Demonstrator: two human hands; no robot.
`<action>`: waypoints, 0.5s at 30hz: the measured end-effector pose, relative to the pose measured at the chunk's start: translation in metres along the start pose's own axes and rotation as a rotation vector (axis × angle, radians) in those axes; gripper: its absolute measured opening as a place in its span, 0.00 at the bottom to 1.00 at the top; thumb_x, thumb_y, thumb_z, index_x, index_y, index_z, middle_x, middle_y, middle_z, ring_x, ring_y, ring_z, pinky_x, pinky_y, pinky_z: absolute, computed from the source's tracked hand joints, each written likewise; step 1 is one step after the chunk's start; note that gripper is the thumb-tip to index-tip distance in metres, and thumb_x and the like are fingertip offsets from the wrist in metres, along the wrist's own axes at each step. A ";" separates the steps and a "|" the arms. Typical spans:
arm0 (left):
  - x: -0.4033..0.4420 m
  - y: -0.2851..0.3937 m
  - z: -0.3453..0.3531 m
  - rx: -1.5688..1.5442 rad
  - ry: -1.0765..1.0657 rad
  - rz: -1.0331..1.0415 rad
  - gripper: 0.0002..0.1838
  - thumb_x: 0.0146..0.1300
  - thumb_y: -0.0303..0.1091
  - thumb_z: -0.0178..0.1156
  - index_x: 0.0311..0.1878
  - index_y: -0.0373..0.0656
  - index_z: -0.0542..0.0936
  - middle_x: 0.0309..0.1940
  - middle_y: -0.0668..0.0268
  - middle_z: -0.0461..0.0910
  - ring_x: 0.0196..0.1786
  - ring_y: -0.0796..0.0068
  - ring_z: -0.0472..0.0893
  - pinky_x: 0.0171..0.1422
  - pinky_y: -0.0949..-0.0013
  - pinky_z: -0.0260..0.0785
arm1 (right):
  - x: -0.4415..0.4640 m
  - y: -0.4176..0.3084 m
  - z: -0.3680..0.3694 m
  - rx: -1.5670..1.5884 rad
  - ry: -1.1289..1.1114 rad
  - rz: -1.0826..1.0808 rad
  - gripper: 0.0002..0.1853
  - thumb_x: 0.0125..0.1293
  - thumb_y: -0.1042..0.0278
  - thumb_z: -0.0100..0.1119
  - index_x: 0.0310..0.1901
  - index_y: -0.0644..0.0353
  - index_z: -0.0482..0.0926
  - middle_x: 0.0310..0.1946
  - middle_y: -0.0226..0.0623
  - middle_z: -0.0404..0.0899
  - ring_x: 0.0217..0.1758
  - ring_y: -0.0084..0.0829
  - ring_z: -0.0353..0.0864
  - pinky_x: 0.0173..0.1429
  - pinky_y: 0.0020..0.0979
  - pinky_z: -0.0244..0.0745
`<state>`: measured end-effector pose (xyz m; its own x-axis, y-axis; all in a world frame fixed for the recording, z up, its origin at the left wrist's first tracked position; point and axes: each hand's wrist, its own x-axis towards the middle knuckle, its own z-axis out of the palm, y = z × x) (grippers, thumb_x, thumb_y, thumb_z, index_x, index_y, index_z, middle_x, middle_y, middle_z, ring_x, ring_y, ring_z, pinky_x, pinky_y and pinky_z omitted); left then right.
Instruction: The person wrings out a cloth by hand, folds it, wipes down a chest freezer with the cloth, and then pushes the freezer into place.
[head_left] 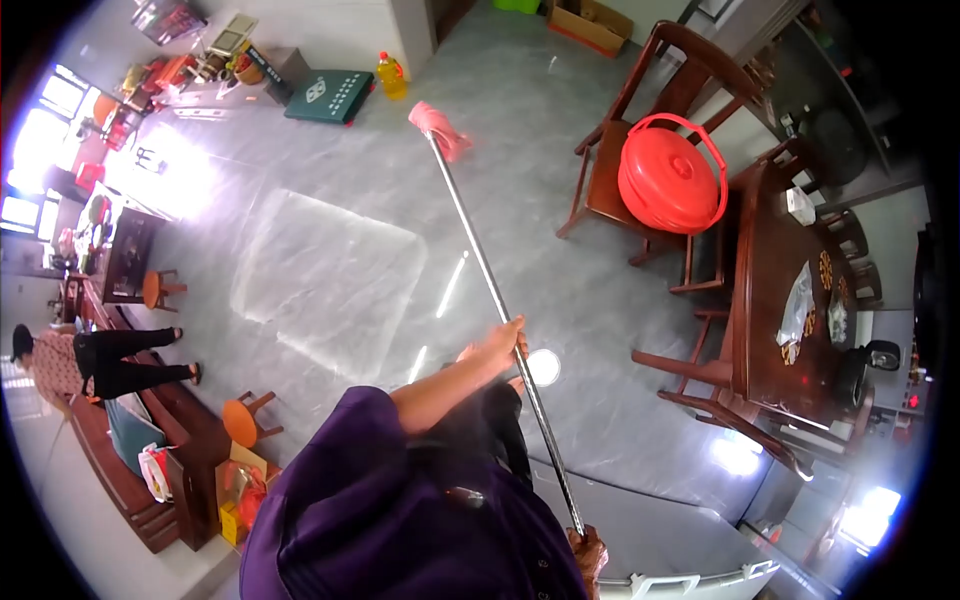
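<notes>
My left hand (505, 345) is closed around the middle of a mop's metal pole (470, 228). Lower down, at the bottom of the view, my right hand (588, 555) grips the pole's near end. The pole slants up and to the left across the view. At its far end, a pink cloth mop head (440, 131) rests on the grey floor. Close beside my left hand is a white round shape (543, 367) that I cannot identify.
A red lidded tub (672, 178) sits on a wooden chair (606, 160) at right, near a dark wooden table (775, 345). An oil bottle (392, 78) and green box (330, 96) stand beyond. Small stools (242, 422) and a person (100, 362) are left.
</notes>
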<state>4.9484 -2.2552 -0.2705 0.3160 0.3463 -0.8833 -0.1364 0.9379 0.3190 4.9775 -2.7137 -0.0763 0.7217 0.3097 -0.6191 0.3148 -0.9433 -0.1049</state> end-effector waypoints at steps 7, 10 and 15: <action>-0.032 0.027 0.003 -0.068 -0.041 0.060 0.23 0.74 0.55 0.54 0.27 0.53 0.64 0.15 0.73 0.56 0.18 0.71 0.63 0.26 0.59 0.62 | 0.047 0.010 -0.005 0.046 -0.017 -0.152 0.19 0.62 0.47 0.67 0.40 0.56 0.82 0.33 0.48 0.84 0.39 0.54 0.84 0.43 0.50 0.76; -0.046 0.030 0.000 -0.096 -0.070 0.057 0.24 0.74 0.55 0.54 0.24 0.54 0.62 0.14 0.74 0.52 0.17 0.72 0.58 0.27 0.60 0.59 | 0.063 0.034 0.000 0.173 -0.085 -0.277 0.21 0.62 0.48 0.68 0.44 0.58 0.82 0.29 0.47 0.83 0.35 0.46 0.85 0.41 0.46 0.76; -0.062 0.018 -0.001 -0.204 -0.133 0.055 0.25 0.71 0.50 0.57 0.20 0.56 0.59 0.14 0.75 0.49 0.17 0.73 0.54 0.29 0.60 0.58 | 0.074 0.048 -0.017 0.182 -0.241 -0.307 0.18 0.66 0.52 0.65 0.48 0.57 0.81 0.34 0.50 0.84 0.40 0.54 0.84 0.43 0.47 0.77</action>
<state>4.9253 -2.2595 -0.2100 0.4218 0.4091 -0.8092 -0.3390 0.8989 0.2777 5.0565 -2.7342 -0.1135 0.4400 0.5627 -0.6998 0.3631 -0.8243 -0.4345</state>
